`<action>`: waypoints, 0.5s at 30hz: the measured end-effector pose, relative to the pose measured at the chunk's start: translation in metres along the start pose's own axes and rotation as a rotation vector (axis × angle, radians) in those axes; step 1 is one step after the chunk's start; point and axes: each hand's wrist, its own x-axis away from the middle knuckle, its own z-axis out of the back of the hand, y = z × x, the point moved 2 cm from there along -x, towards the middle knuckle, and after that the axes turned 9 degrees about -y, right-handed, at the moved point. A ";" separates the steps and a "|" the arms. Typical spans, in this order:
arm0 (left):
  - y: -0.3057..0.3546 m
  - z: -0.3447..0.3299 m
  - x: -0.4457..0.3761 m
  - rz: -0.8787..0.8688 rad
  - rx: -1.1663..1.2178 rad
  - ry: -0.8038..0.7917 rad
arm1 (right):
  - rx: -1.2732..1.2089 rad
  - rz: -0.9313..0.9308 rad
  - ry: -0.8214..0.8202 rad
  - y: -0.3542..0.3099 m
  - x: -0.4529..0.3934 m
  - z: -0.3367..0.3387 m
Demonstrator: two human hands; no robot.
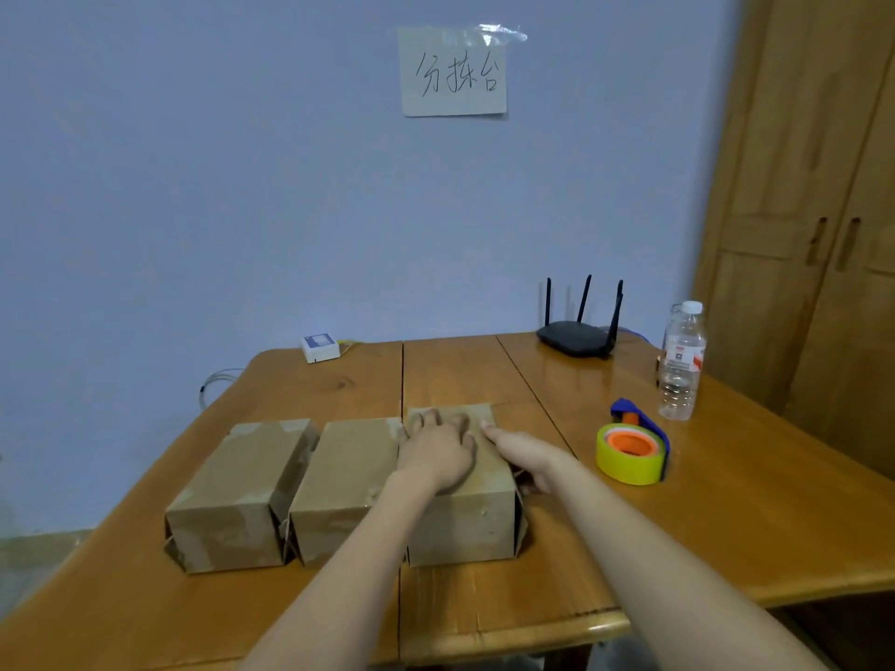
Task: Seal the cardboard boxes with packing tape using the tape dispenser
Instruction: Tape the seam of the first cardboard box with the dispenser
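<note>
Three brown cardboard boxes stand in a row on the wooden table (726, 501): the left box (237, 486), the middle box (344, 477) and the right box (477, 510). My left hand (438, 452) lies flat on top of the right box, fingers spread. My right hand (525, 455) holds that box's right side, thumb on the top edge, fingers curled down the side and partly hidden. The tape dispenser (634, 447), blue with an orange hub and a yellow tape roll, sits on the table to the right of the boxes, untouched.
A clear water bottle (682, 363) stands behind the dispenser near the right edge. A black router (576, 336) and a small white device (319, 347) sit at the back by the blue wall. A wooden wardrobe (813, 210) stands to the right.
</note>
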 end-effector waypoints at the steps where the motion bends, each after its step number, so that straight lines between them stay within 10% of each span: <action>1: 0.000 -0.001 -0.001 -0.003 0.006 0.001 | -0.026 0.009 0.003 0.001 -0.001 0.000; 15: 0.008 0.008 -0.008 -0.044 0.357 0.022 | -0.455 0.187 -0.081 0.014 0.016 0.000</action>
